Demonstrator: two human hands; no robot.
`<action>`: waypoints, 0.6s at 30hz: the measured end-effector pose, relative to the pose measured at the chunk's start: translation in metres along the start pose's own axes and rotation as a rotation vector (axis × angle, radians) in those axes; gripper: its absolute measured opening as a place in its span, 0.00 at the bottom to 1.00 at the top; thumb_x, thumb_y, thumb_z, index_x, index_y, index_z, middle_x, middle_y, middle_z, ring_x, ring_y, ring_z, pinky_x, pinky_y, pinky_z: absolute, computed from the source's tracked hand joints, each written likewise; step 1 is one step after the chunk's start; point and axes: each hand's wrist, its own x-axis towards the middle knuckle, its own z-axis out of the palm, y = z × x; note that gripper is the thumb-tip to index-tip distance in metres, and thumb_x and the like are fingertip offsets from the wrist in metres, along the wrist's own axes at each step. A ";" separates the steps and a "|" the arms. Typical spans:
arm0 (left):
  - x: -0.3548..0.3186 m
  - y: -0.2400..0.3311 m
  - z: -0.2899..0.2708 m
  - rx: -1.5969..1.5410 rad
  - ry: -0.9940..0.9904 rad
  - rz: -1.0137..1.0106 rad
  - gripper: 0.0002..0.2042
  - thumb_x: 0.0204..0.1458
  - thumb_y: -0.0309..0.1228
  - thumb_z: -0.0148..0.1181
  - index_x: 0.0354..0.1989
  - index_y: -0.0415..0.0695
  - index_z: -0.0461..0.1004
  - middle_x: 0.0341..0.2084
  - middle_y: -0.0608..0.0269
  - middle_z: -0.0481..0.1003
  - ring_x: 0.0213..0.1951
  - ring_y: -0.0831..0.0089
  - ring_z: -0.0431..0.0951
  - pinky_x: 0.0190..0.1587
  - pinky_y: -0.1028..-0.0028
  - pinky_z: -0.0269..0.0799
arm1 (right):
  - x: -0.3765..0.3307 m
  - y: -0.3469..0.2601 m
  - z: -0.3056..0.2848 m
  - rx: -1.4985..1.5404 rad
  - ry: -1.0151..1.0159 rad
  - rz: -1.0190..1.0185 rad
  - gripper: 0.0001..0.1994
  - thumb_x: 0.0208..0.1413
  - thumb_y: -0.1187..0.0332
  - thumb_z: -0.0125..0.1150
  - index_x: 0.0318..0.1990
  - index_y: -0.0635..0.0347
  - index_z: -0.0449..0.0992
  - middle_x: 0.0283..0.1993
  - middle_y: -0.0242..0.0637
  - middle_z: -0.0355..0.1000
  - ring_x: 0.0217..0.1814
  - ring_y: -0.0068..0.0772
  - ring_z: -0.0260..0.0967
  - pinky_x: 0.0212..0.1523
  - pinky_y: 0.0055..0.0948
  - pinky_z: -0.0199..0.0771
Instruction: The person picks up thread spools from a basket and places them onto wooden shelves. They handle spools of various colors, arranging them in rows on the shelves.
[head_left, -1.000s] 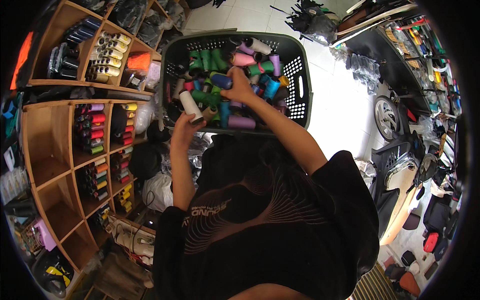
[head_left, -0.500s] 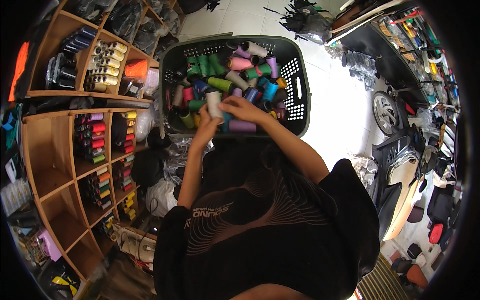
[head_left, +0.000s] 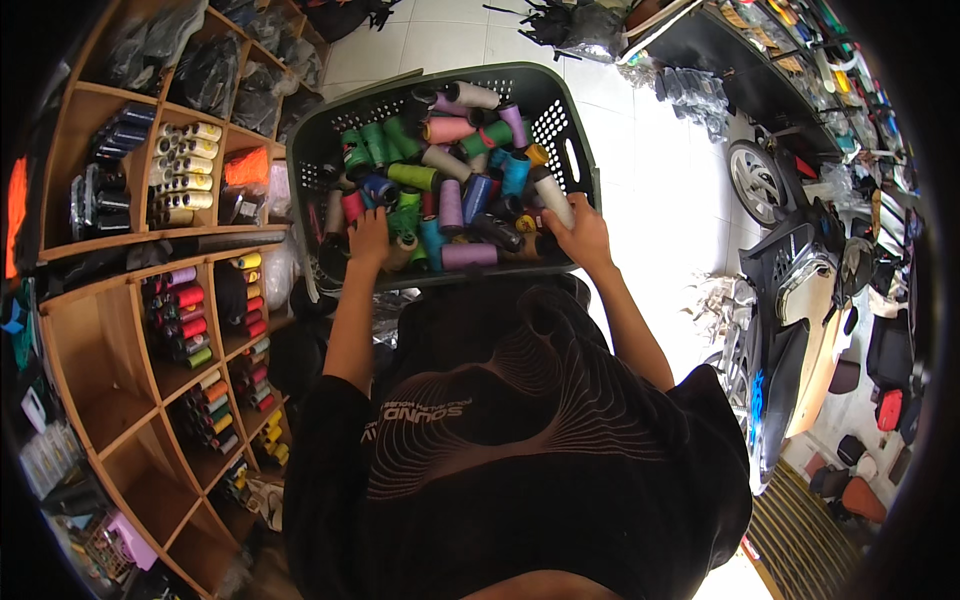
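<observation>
A dark green plastic basket [head_left: 440,277] full of thread spools stands in front of me. At its right end my right hand [head_left: 584,238] grips a white thread spool [head_left: 553,197], which tilts up toward the far left. My left hand [head_left: 369,238] reaches over the near left part of the basket, fingers outstretched onto the spools and holding nothing that I can see. Beside its fingertips lie a red spool [head_left: 353,207], a blue spool [head_left: 379,188] and a bright green spool [head_left: 405,213]. A lilac spool [head_left: 469,256] lies along the near wall between my hands.
Wooden shelving [head_left: 128,250] on the left has cubbies with rows of cream spools [head_left: 185,170], red spools [head_left: 186,296] and bagged goods. On the right are a wheel [head_left: 757,182] and a motorcycle [head_left: 775,320]. Black strips [head_left: 570,25] lie on the tiled floor beyond the basket.
The white spool, earlier between both hands over the basket's middle, has moved right in my right hand. My left hand has let go of it and moved left onto the spools.
</observation>
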 end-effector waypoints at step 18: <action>-0.044 -0.029 -0.048 -0.191 -0.260 -0.093 0.29 0.42 0.31 0.61 0.58 0.51 0.66 0.45 0.47 0.77 0.48 0.46 0.78 0.49 0.53 0.73 | -0.024 0.029 0.029 -0.193 0.073 -0.168 0.24 0.52 0.49 0.65 0.47 0.60 0.75 0.35 0.44 0.76 0.38 0.51 0.72 0.46 0.42 0.70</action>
